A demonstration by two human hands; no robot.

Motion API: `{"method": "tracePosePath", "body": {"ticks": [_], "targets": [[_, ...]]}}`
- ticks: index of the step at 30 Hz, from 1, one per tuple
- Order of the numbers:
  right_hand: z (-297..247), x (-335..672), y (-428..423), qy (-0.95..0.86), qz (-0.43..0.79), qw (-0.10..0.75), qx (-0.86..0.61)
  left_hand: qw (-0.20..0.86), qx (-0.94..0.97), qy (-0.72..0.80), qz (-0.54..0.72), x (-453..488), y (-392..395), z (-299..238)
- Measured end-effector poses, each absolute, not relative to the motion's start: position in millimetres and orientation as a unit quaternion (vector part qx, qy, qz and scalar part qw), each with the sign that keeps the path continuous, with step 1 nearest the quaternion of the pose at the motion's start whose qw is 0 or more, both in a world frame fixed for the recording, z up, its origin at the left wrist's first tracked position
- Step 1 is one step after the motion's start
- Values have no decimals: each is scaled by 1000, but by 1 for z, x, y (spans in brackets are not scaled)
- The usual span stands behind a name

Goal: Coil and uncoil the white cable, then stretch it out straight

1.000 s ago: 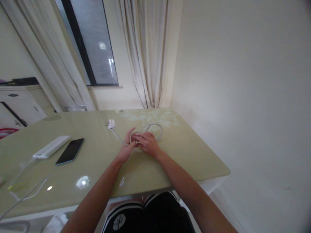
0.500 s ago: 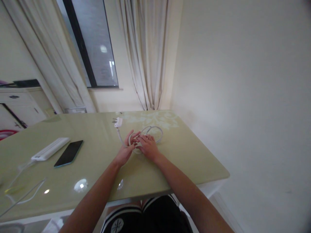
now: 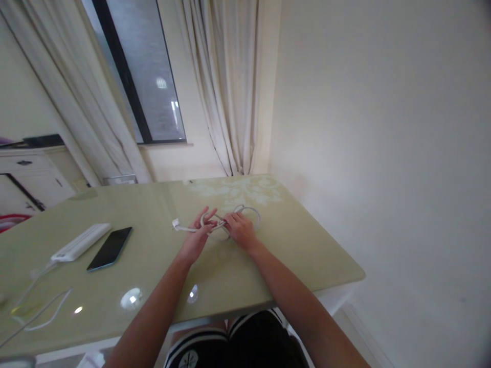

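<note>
A white power cable is gathered in loops between my two hands above the table. Its loop passes round the fingers of my left hand, with the thumb pressing on the strands. My right hand pinches the cable just beside it, fingers bent and knuckles up. The white plug sticks out to the left of my left hand, small and partly turned away. Beyond my right hand, another loop of the cable curves out to the right. Where the strands cross between my fingers is partly hidden.
On the left of the glossy green table lie a white power strip and a dark phone. A thin white cord curls near the front left. A wall rises along the right, and curtains hang behind.
The plug has swung from behind my left hand toward me and to the left. My right hand has shifted slightly right, drawing the cable out between my hands.
</note>
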State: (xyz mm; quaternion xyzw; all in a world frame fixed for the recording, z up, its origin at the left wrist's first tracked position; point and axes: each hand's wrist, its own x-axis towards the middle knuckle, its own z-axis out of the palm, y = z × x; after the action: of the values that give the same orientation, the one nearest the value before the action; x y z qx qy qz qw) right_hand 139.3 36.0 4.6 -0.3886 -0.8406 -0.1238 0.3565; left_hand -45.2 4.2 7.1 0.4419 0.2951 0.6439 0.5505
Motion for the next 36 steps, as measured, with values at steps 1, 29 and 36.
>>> {"method": "tracePosePath", "body": {"ticks": [1, 29, 36], "targets": [[5, 139, 35, -832, -118, 366, -401, 553, 431, 288, 652, -46, 4, 8], [2, 195, 67, -610, 5, 469, -638, 385, 432, 408, 706, -58, 3, 13], [2, 192, 63, -608, -58, 533, -585, 125, 598, 494, 618, -59, -2, 11]]}}
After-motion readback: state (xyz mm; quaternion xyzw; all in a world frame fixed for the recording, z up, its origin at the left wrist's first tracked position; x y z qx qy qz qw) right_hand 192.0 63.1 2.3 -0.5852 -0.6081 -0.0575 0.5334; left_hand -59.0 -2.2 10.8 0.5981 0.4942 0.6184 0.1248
